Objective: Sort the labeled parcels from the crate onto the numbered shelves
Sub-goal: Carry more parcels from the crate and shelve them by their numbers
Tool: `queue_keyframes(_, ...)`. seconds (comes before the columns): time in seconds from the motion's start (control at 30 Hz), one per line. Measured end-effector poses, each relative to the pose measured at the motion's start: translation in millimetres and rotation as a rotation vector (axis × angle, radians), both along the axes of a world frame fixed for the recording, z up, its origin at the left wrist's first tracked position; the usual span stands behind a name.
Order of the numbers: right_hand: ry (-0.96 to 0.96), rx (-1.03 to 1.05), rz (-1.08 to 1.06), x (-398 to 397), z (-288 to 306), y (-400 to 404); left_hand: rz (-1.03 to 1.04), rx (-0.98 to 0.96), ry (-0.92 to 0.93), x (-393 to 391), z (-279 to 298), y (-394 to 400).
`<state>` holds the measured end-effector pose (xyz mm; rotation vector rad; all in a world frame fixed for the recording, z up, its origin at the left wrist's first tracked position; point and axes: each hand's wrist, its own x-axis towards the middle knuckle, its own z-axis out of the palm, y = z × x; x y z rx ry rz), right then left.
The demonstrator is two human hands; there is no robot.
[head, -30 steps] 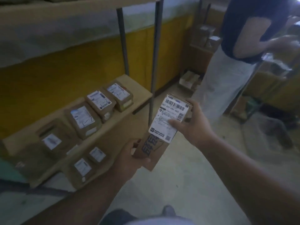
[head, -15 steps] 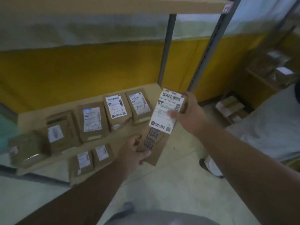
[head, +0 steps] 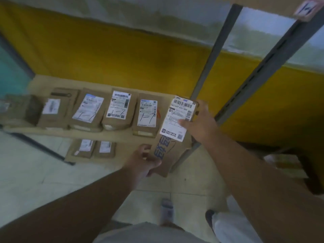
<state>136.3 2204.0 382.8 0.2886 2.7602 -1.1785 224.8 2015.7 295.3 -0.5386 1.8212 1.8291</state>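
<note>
I hold a long brown cardboard parcel (head: 171, 146) with a white barcode label and blue print over the right end of a low wooden shelf (head: 105, 135). My left hand (head: 143, 160) grips its near end from below. My right hand (head: 199, 121) grips its far end, thumb on the label. Several labeled brown parcels lie in a row on the shelf; the nearest (head: 147, 114) is just left of the held one and marked 1-7. Two more small parcels (head: 94, 149) lie on a lower level.
Grey metal shelf posts (head: 210, 62) rise just right of the held parcel, with a number tag (head: 306, 7) on the upper board. A yellow wall backs the shelf. Another person's white-clad leg and shoe (head: 226, 223) stand at lower right. Boxes (head: 284, 165) sit at the right.
My view has swung left and closer to the low shelf. The parcel, still in both hands, has moved over the shelf's right end beside the row of parcels.
</note>
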Motion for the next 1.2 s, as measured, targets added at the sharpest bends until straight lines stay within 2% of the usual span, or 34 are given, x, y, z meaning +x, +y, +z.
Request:
queue_keyframes(0.1, 0.002, 0.011, 0.100, -15, -13, 16, 0.098, -0.008, -0.025, 6, -4, 29)
queue_keyframes(0.27, -0.033, -0.010, 0.149, -25, -39, 25, 0.232, -0.033, -0.061, -2, -10, 61)
queue_keyframes(0.4, 0.067, 0.063, 0.166, -21, -73, 15, 0.338, -0.079, -0.075, -22, -10, 73)
queue_keyframes(0.63, 0.117, 0.139, 0.115, -38, -93, 16, 0.353, 0.012, -0.106, -52, -11, 82)
queue_keyframes(0.77, 0.065, 0.177, 0.086, -53, -92, 19, 0.332, -0.032, -0.077, -79, -11, 84)
queue_keyframes(0.9, 0.029, 0.206, 0.213, -55, -96, 19, 0.297, -0.086, -0.045, -98, -17, 82)
queue_keyframes(1.0, 0.002, 0.225, 0.206, -55, -106, 22, 0.241, -0.060, -0.011, -101, -25, 81)
queue_keyframes(1.07, -0.001, 0.223, 0.178, -57, -108, 23, 0.193, -0.120, 0.042, -102, -30, 80)
queue_keyframes(1.2, 0.001, 0.263, 0.192, -56, -105, 23, 0.126, -0.375, 0.146, -103, -29, 80)
